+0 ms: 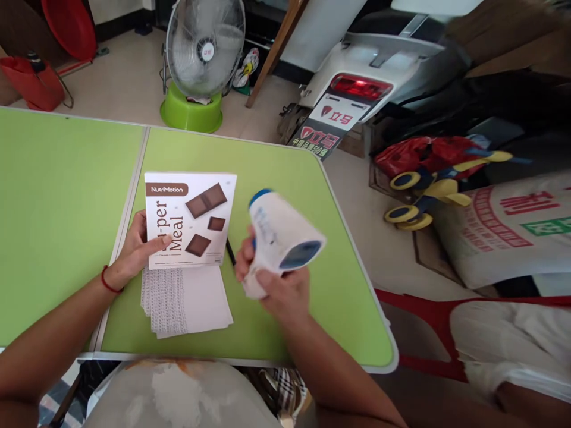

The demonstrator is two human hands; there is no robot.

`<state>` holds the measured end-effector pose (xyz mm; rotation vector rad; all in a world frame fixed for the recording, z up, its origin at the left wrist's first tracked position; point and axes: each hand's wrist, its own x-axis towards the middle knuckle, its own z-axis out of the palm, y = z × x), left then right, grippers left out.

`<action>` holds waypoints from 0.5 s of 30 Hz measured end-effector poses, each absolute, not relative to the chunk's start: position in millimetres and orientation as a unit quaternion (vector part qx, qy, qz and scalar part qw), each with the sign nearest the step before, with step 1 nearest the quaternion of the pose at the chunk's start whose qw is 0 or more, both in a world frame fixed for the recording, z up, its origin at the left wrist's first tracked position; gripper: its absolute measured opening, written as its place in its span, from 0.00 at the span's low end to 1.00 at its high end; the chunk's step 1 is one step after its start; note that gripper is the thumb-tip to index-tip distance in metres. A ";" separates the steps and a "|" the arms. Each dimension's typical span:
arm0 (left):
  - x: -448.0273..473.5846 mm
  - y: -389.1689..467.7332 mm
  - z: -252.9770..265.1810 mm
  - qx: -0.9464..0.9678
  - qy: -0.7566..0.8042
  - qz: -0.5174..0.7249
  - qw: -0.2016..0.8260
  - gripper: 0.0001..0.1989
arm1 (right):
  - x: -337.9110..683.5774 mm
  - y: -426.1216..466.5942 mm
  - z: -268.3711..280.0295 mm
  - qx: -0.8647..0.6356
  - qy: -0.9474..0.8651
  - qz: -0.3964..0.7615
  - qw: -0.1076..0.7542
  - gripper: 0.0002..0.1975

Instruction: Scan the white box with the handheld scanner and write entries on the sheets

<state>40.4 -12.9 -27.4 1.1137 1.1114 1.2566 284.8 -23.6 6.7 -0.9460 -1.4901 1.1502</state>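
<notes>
White box (191,217) in left hand (139,242) | right hand (284,288) grips gun-shaped device (282,233) | device could slip if grasp loosens

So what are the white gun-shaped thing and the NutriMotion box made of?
The gun-shaped thing is probably hard, smooth plastic: its rounded shape looks moulded, though it's blurred. The NutriMotion box seems smooth printed card: flat face, crisp edges.
</notes>
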 end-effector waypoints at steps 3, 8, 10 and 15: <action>40.0 -12.1 -29.3 0.450 0.472 0.529 0.543 0.32 | 265.2 -44.7 6.3 -0.348 -0.457 0.684 0.449 0.17; 38.1 -10.4 -31.0 0.444 0.484 0.530 0.536 0.31 | 246.9 -57.1 -11.6 -0.360 -0.343 0.763 0.414 0.14; 38.0 -10.3 -31.1 0.446 0.486 0.530 0.533 0.31 | 245.3 -59.9 -14.0 -0.357 -0.353 0.767 0.400 0.12; 38.0 -10.0 -29.6 0.451 0.501 0.526 0.519 0.31 | 242.8 -60.7 -8.4 -0.341 -0.343 0.796 0.364 0.14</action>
